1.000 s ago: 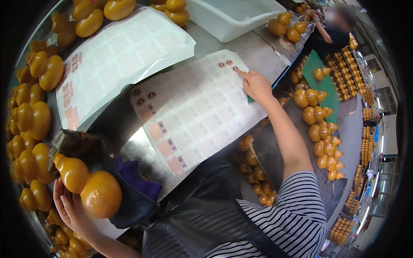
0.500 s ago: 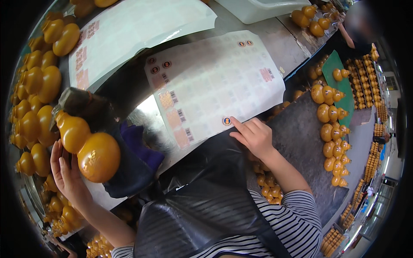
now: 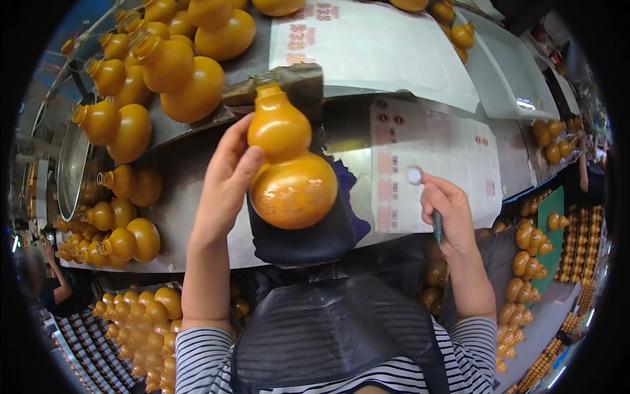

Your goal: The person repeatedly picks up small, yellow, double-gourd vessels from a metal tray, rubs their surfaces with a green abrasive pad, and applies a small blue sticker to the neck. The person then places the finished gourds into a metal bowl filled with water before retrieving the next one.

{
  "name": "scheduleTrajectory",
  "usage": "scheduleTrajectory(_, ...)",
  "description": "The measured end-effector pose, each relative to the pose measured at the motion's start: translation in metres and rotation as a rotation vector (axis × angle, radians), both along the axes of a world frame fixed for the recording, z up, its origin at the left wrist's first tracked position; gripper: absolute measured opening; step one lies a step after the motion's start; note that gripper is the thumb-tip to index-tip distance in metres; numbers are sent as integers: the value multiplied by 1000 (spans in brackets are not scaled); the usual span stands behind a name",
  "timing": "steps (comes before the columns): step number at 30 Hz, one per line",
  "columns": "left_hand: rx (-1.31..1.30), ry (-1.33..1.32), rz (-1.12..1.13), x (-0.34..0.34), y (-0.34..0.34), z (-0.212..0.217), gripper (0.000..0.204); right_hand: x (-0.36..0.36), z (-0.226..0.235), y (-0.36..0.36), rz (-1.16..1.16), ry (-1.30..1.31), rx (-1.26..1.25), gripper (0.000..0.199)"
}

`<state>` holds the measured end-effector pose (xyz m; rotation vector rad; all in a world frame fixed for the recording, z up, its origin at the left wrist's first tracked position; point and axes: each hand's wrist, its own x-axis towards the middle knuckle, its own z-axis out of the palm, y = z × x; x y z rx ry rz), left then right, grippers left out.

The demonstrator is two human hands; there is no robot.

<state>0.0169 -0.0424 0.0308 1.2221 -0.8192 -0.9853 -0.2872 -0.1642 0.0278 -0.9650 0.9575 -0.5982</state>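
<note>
A glossy amber gourd-shaped bottle (image 3: 292, 190) rests on a dark cloth pad (image 3: 289, 244), its neck against a brown padded support (image 3: 305, 79). My left hand (image 3: 230, 174) grips its left side near the waist, thumb in front and fingers mostly hidden behind. My right hand (image 3: 449, 210) pinches a small round sticker (image 3: 414, 175) between thumb and forefinger, white side showing. A slim dark green tool (image 3: 438, 226) is tucked in the same hand; its kind is unclear. Below that hand lies a sticker sheet (image 3: 420, 141) with several round and rectangular labels.
Amber gourd bottles (image 3: 190, 88) crowd the bench at left. A larger label sheet (image 3: 374, 46) and a white plastic tub (image 3: 508, 72) are farther back. More bottles (image 3: 525, 262) line the right side by a green mat (image 3: 551, 203). Another person (image 3: 49, 282) is at far left.
My right hand has lifted the round sticker off the sheet's near edge. My left hand has closed more firmly on the bottle. The whole view has swung left.
</note>
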Motion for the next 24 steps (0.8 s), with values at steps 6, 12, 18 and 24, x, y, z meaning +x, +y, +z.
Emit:
scheduleTrajectory(6, -34, 160, -135, 6, -8, -11, 58, 108, 66, -6, 413, 351, -1584, 48)
scheduleTrajectory(12, -53, 152, -54, -5, -6, 0, 54, 136, 63, 2, 477, 617, -2039, 61)
scheduleTrajectory(18, -102, -155, 87, 2, -7, 15, 57, 146, 62, -8, 376, 384, -1841, 40)
scheduleTrajectory(24, -82, -353, 142, 0, -22, 10, 49, 168, 62, -23, 549, 188, -609, 20)
